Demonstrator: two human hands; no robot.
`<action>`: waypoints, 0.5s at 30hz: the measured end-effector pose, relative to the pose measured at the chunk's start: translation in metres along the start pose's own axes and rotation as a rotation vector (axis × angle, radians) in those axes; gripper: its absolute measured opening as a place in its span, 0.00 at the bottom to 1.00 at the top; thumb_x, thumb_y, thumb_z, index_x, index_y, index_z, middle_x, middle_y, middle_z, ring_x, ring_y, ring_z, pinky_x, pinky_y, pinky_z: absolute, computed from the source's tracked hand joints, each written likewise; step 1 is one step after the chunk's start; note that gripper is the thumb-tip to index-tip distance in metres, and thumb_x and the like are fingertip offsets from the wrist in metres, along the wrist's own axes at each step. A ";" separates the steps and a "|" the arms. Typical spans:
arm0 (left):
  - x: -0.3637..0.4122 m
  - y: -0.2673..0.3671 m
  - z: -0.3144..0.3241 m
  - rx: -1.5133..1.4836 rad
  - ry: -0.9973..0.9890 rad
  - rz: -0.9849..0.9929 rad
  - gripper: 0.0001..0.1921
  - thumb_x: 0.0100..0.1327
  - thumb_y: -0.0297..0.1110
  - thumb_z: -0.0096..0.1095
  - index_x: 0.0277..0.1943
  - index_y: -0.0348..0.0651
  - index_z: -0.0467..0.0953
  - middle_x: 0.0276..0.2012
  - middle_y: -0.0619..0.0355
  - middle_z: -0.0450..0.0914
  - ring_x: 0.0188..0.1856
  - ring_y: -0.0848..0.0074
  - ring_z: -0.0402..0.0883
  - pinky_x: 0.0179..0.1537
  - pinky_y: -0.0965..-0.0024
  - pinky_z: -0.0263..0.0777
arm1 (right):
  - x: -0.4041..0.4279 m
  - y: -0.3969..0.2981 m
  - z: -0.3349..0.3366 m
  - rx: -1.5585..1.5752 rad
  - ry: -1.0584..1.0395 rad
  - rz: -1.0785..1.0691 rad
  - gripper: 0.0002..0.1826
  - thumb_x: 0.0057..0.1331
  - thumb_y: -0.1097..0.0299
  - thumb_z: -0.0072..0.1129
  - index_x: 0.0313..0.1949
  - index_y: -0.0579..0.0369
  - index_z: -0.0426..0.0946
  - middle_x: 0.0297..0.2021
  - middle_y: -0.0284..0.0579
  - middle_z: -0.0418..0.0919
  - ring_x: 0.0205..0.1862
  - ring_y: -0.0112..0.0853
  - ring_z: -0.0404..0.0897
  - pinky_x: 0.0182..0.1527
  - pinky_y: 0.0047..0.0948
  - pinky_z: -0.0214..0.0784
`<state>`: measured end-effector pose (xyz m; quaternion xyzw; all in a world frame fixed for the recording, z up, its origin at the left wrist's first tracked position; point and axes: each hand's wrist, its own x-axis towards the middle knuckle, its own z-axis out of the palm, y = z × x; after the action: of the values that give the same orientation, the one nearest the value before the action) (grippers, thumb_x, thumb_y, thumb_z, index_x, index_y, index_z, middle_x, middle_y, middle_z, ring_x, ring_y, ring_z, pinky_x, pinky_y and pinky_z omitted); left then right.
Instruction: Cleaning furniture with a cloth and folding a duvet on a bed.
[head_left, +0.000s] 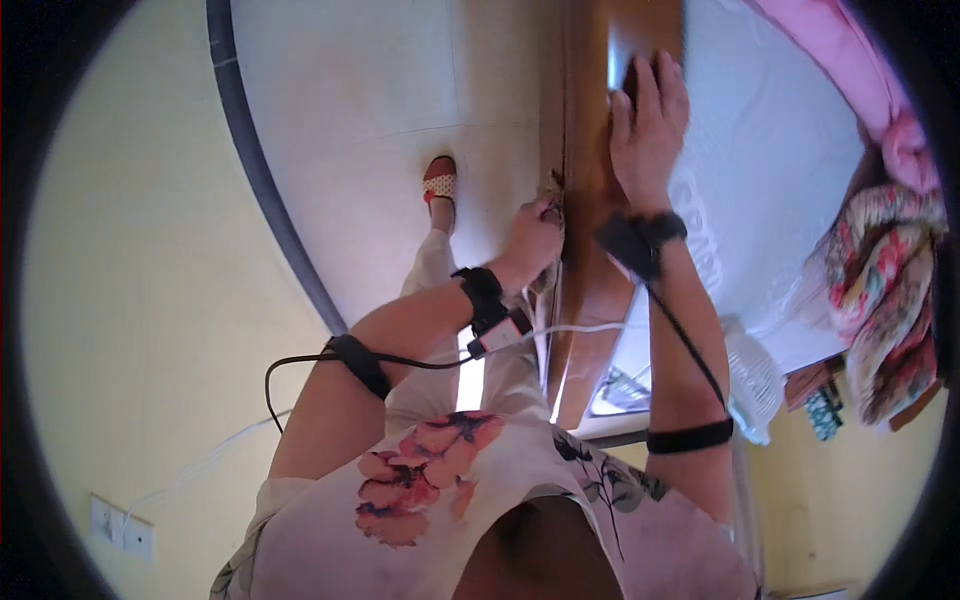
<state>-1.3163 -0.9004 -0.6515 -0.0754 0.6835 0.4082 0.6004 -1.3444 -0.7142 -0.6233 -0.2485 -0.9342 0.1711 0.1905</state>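
My left hand (534, 236) is closed around a bunched brownish patterned cloth (553, 202), low against the outer side of a wooden bed rail (589, 262). Part of that cloth is hidden by the fingers, and more fabric hangs below the wrist. My right hand (651, 124) lies palm down on the rail's glossy top, farther from my body, with its fingers apart. Beside it spreads a mattress (757, 127) with a shiny, plastic-looking cover. Straps on both wrists carry small black devices with cables.
Pink bedding (847, 45) and a floral fabric (877, 292) lie along the mattress's far side. A white ribbed plastic object (750, 371) stands near my right elbow. A white cord (577, 327) crosses the rail. Another cord leaves a wall outlet (120, 525). Dark skirting (251, 135) borders the tiled floor (360, 82).
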 end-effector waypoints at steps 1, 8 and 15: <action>-0.007 0.015 -0.004 -0.016 -0.013 -0.118 0.10 0.60 0.24 0.45 0.41 0.39 0.75 0.30 0.54 0.78 0.32 0.68 0.77 0.36 0.70 0.71 | 0.001 0.006 -0.003 0.014 0.008 0.023 0.20 0.59 0.67 0.53 0.51 0.58 0.68 0.55 0.56 0.64 0.58 0.50 0.61 0.60 0.43 0.51; -0.096 0.117 -0.030 -0.489 -0.329 -0.054 0.15 0.65 0.33 0.41 0.52 0.38 0.64 0.44 0.56 0.72 0.45 0.74 0.73 0.47 0.68 0.69 | -0.089 -0.087 -0.106 0.546 -0.133 0.297 0.28 0.52 0.59 0.62 0.53 0.51 0.68 0.55 0.51 0.64 0.61 0.47 0.58 0.61 0.39 0.51; -0.153 0.022 0.032 0.414 -0.363 -0.081 0.15 0.64 0.35 0.48 0.47 0.33 0.72 0.39 0.56 0.78 0.39 0.76 0.74 0.43 0.72 0.67 | -0.270 -0.116 -0.186 0.908 0.043 1.096 0.32 0.45 0.76 0.60 0.53 0.54 0.64 0.47 0.48 0.71 0.47 0.38 0.73 0.51 0.33 0.64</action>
<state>-1.2644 -0.9248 -0.5041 0.0960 0.6299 0.2425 0.7316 -1.0919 -0.9099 -0.4871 -0.5821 -0.5070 0.6096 0.1803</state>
